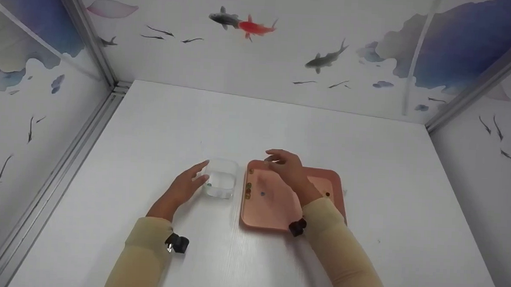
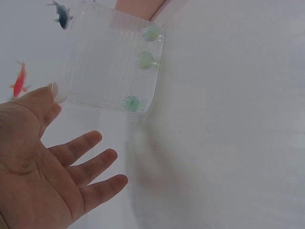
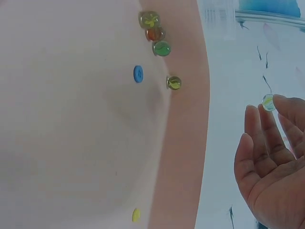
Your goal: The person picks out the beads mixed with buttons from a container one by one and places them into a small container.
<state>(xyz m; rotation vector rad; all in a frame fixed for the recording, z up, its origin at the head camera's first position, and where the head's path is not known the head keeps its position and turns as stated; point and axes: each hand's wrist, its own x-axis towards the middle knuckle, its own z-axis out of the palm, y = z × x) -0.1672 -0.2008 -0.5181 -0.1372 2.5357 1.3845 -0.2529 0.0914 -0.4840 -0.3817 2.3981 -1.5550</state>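
My right hand (image 1: pixel 287 166) is above the far edge of the pink tray (image 1: pixel 269 221). In the right wrist view its thumb and fingertips pinch a clear glass marble (image 3: pixel 268 102) with a yellow-green swirl. My left hand (image 1: pixel 184 185) is at the left side of a clear plastic container (image 1: pixel 221 181), thumb at the rim and the other fingers spread loosely. Three greenish marbles (image 2: pixel 145 60) show inside the container. Along the tray's left side lie a green marble (image 3: pixel 162 48), an orange marble (image 3: pixel 154 34) and yellow-swirled marbles (image 3: pixel 174 83).
A blue button (image 3: pixel 138 74) and a small yellow piece (image 3: pixel 136 214) lie on the tray floor. Toward its right side is a small dark piece (image 1: pixel 327 194). Panels printed with fish (image 1: pixel 254 28) enclose the white table (image 1: pixel 222 116) at the back and both sides.
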